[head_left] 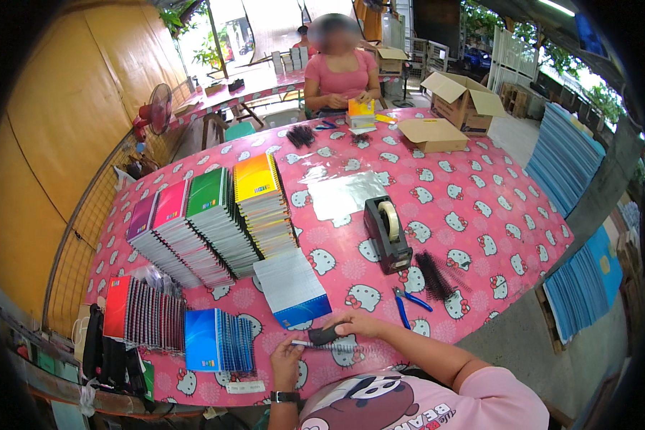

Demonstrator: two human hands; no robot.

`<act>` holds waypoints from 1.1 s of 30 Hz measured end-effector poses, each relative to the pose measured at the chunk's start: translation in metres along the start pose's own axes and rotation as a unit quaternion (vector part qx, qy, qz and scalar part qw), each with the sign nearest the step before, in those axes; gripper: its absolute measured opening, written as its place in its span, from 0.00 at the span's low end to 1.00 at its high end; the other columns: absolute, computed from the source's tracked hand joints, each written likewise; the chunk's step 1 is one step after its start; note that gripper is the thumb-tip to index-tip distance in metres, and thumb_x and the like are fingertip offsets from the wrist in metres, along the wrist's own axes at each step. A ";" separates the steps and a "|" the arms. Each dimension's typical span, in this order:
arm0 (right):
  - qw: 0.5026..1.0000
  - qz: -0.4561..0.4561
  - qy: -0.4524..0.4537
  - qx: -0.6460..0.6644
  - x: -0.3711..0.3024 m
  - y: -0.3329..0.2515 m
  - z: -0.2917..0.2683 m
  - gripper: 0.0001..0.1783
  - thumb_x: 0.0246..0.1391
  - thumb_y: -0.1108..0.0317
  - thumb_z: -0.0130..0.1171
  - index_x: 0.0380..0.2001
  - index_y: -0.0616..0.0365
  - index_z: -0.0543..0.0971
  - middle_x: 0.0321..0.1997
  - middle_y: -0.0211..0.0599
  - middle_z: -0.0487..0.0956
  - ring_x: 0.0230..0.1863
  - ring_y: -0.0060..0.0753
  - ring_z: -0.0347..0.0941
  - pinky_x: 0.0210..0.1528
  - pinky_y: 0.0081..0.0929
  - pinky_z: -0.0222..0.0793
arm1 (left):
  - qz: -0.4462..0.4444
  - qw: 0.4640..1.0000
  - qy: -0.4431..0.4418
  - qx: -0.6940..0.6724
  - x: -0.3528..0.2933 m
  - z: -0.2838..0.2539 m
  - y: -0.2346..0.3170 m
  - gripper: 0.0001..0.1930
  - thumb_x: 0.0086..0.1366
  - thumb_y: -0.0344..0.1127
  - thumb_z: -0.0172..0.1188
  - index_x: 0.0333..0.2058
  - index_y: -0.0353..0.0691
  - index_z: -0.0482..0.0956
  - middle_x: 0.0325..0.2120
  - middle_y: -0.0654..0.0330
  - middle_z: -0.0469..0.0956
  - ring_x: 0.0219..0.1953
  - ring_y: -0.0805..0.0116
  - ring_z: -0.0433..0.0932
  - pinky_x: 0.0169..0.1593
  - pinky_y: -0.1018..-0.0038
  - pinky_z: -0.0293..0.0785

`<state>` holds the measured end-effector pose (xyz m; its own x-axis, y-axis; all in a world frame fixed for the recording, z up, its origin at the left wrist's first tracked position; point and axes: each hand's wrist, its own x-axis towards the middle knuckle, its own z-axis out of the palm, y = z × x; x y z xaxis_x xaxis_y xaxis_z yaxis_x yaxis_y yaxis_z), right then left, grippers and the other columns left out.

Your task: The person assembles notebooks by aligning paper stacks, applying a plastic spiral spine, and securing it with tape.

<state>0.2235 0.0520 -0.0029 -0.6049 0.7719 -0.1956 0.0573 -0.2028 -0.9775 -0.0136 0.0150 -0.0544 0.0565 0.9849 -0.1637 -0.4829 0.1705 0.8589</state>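
My left hand (pixel 285 364), with a dark watch on the wrist, is closed on the left end of a thin notebook (pixel 302 345) near the table's front edge. A dark spiral coil (pixel 340 348) runs along its edge and sticks out past the right end. In my closed right hand (pixel 362 326) is a small black block (pixel 324 335), held against the notebook beside the coil; its exact kind does not show. Just beyond stands a stack of unbound blue-covered pads (pixel 294 287). Right of my right hand lie blue-handled pliers (pixel 413 304) and a pile of black coils (pixel 437 276).
Tall notebook stacks, purple, pink, green and yellow (pixel 256 179), stand at left, with red (pixel 118 308) and blue (pixel 202 340) rows nearer. A tape dispenser (pixel 387 236) sits mid-table. Across the table, a person (pixel 342 72) handles a yellow notebook beside cardboard boxes (pixel 462 104).
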 end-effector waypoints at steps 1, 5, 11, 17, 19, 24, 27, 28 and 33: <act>1.000 0.001 0.000 0.000 0.001 0.006 -0.001 0.24 0.50 0.53 0.59 0.45 0.58 0.77 0.49 0.37 0.74 0.48 0.29 0.68 0.50 0.28 0.63 | 0.006 1.000 -0.013 0.007 0.001 0.000 -0.002 0.17 0.55 0.18 0.58 0.46 0.31 0.72 0.37 0.58 0.77 0.36 0.72 0.75 0.42 0.81 0.71; 0.996 0.000 0.055 -0.066 0.008 -0.004 0.005 0.27 0.47 0.49 0.61 0.43 0.59 0.78 0.48 0.39 0.75 0.48 0.30 0.69 0.47 0.29 0.64 | -0.001 0.999 -0.019 0.031 0.004 -0.008 -0.002 0.17 0.55 0.19 0.58 0.46 0.30 0.73 0.38 0.57 0.77 0.39 0.72 0.75 0.44 0.79 0.71; 0.989 0.047 0.059 -0.130 0.015 -0.006 0.013 0.24 0.48 0.52 0.61 0.43 0.60 0.78 0.47 0.40 0.75 0.47 0.32 0.70 0.49 0.29 0.64 | 0.005 1.000 -0.014 0.024 0.006 -0.009 -0.005 0.18 0.55 0.18 0.58 0.46 0.30 0.74 0.38 0.58 0.77 0.37 0.73 0.75 0.43 0.80 0.71; 0.991 0.020 0.091 -0.101 0.010 -0.016 0.017 0.25 0.46 0.50 0.63 0.40 0.59 0.79 0.41 0.39 0.76 0.41 0.30 0.70 0.45 0.27 0.64 | 0.011 0.998 -0.008 0.062 0.005 -0.010 -0.004 0.17 0.57 0.20 0.57 0.46 0.31 0.75 0.38 0.58 0.77 0.36 0.75 0.74 0.41 0.80 0.71; 0.981 0.033 0.111 -0.157 0.006 -0.003 0.007 0.27 0.43 0.48 0.64 0.41 0.56 0.79 0.43 0.41 0.75 0.43 0.34 0.70 0.47 0.29 0.63 | 0.004 0.992 -0.015 0.127 0.004 -0.017 -0.003 0.14 0.58 0.24 0.58 0.45 0.32 0.76 0.35 0.60 0.78 0.34 0.77 0.73 0.38 0.82 0.70; 0.935 -0.099 0.156 -0.303 -0.011 -0.009 -0.008 0.32 0.38 0.44 0.65 0.42 0.57 0.78 0.47 0.47 0.74 0.48 0.45 0.67 0.51 0.36 0.62 | 0.016 0.978 -0.056 0.201 -0.003 0.006 0.024 0.12 0.60 0.30 0.58 0.43 0.34 0.78 0.33 0.63 0.77 0.31 0.79 0.72 0.35 0.83 0.68; 0.934 -0.087 0.171 -0.302 -0.018 -0.010 -0.018 0.32 0.40 0.44 0.65 0.44 0.56 0.77 0.47 0.45 0.74 0.47 0.45 0.67 0.53 0.37 0.60 | 0.009 0.977 -0.071 0.201 -0.004 0.012 0.036 0.12 0.60 0.31 0.59 0.42 0.35 0.78 0.33 0.63 0.78 0.31 0.79 0.73 0.36 0.83 0.69; 0.913 -0.096 0.188 -0.350 -0.020 -0.009 -0.021 0.31 0.41 0.45 0.64 0.44 0.56 0.77 0.46 0.44 0.75 0.46 0.45 0.67 0.53 0.37 0.59 | 0.004 0.977 -0.078 0.200 -0.004 0.015 0.041 0.11 0.60 0.30 0.59 0.42 0.35 0.79 0.33 0.63 0.78 0.32 0.79 0.73 0.37 0.83 0.69; 0.891 -0.182 0.198 -0.366 -0.013 -0.026 0.001 0.25 0.45 0.50 0.62 0.41 0.57 0.77 0.40 0.40 0.76 0.43 0.40 0.68 0.52 0.35 0.59 | 0.056 0.974 -0.066 0.209 -0.007 0.035 0.056 0.11 0.58 0.27 0.60 0.41 0.34 0.78 0.33 0.61 0.78 0.34 0.78 0.75 0.38 0.81 0.71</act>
<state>0.2291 0.0463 0.0247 -0.3702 0.8876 0.2743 0.5041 0.4399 -0.7432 -0.0104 0.0184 0.0123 0.1499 0.9886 -0.0168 -0.0959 0.0314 0.9949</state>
